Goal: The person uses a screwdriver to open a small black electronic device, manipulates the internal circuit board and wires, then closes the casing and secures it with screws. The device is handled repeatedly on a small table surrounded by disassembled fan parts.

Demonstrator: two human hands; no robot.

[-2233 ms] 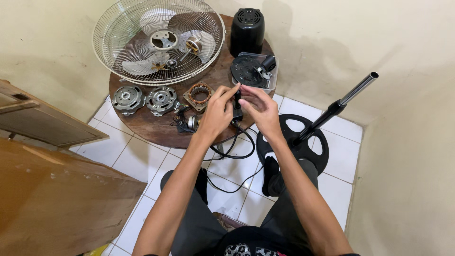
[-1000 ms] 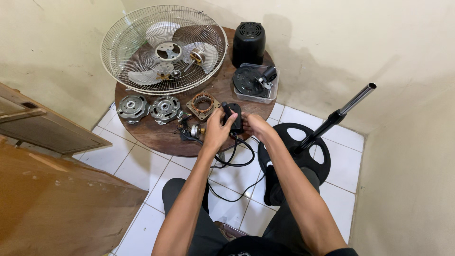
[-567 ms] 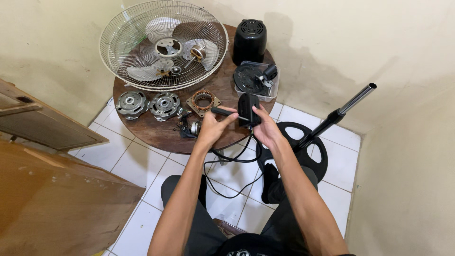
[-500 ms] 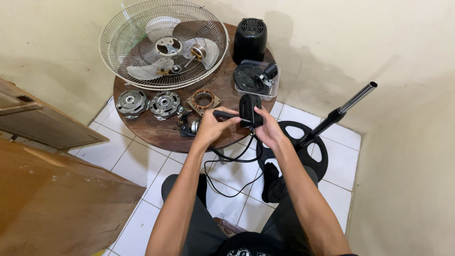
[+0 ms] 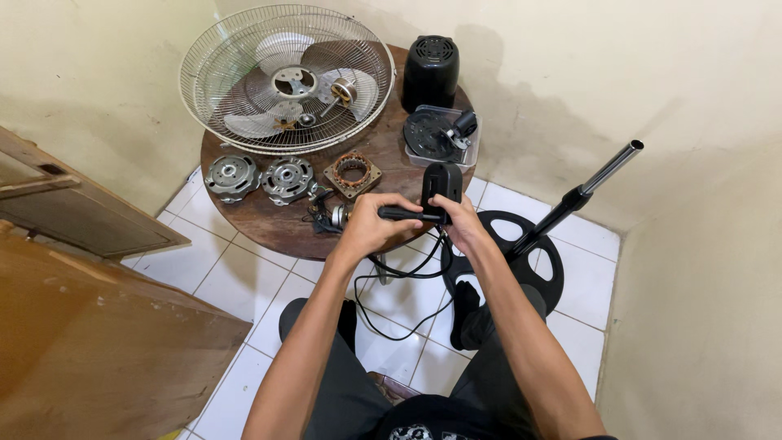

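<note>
My left hand (image 5: 368, 226) grips the black handle of a screwdriver (image 5: 405, 214), whose tip points right into a black plastic fan housing part (image 5: 441, 186). My right hand (image 5: 460, 223) holds that black part upright from below, over the near edge of the round wooden table (image 5: 269, 222). Black cables (image 5: 399, 285) hang from the part down toward the tiled floor.
On the table lie a white fan grille with blades (image 5: 287, 77), two metal motor end covers (image 5: 259, 177), a copper-wound stator (image 5: 352, 173), a black motor cover (image 5: 429, 72) and a clear tray of black parts (image 5: 442, 135). A black fan stand with its pole (image 5: 562, 213) is on the floor at right. Wooden boards (image 5: 90, 310) are at left.
Both hands lifted the black part off the table and turned it upright. The left hand now holds the screwdriver level against it.
</note>
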